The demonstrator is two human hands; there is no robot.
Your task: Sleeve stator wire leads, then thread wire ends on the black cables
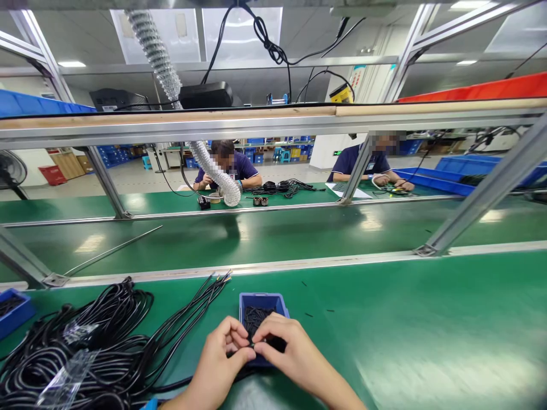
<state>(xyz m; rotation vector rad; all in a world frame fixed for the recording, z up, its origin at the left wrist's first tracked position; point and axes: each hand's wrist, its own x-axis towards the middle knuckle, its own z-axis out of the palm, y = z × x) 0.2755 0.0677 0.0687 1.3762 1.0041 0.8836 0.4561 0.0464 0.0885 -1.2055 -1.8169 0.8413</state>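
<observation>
My left hand (224, 356) and my right hand (284, 347) meet fingertip to fingertip over the near part of a small blue bin (261, 297). Thumb and fingers of each are pinched together. Something tiny shows between them, mostly hidden by the fingers, so its kind cannot be told. Inside the bin lie many short black tube-like pieces (256, 316). A black cable (177, 386) runs from the left and passes beneath my left hand; where it ends is hidden.
Coiled black cables (81, 347) cover the bench at left, their stripped ends (224, 278) pointing away. Another blue bin (15, 313) stands at far left. Loose black pieces (308, 315) lie on the green bench. A metal frame (273, 265) crosses behind; two people sit beyond it.
</observation>
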